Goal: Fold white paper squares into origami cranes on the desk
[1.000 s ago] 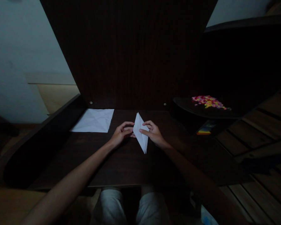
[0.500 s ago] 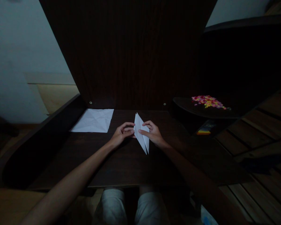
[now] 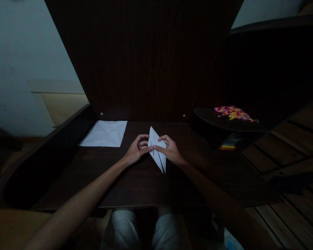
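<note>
A white folded paper, shaped like a narrow diamond with a split lower end, is held up over the dark desk. My left hand grips its left edge, thumb on the front face and fingers curled behind or beside the edge. On the other side my right hand pinches it, the thumb lying across the middle of the front and the index finger on the upper right edge. Both thumb tips are close together near the centre. The paper's back is hidden from me.
Creased white sheets lie at the desk's back left. A raised side panel bounds the left. On a rounded shelf at the right sits a heap of small pink, red and yellow pieces. Behind stands a tall dark back panel.
My left thumb has moved right onto the paper's front, near the right thumb. The folded paper looks slightly wider and its top has shifted a little left.
</note>
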Tool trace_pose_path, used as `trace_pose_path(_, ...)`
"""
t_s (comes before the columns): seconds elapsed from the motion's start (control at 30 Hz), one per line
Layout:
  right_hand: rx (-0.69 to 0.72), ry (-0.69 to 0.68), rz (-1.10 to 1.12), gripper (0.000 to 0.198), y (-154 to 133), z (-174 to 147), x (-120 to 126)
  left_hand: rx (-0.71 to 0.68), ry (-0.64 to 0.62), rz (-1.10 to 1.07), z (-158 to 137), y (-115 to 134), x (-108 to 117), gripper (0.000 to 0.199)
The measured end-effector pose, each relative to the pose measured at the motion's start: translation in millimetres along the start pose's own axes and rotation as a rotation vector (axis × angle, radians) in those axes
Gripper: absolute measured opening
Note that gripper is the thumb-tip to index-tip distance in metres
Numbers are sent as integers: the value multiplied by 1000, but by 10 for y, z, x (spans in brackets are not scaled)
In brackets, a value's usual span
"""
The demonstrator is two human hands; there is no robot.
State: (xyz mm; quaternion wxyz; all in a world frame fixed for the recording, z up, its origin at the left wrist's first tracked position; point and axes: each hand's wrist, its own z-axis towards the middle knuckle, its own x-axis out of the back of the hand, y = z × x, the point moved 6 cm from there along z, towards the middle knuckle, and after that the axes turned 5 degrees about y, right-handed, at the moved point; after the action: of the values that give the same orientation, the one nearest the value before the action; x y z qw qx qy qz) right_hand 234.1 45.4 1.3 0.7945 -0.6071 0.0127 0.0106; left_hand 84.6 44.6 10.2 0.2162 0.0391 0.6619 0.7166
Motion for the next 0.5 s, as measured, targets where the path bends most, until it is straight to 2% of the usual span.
trace_pose_path(0.3,-40,-35,27,31,11,8,-49,-18,51,-3,26,-36,35,64)
trace_pose_path(0.5,-66,-66,67,28,-8,0,-58,-98,63,153,38,26,68,26)
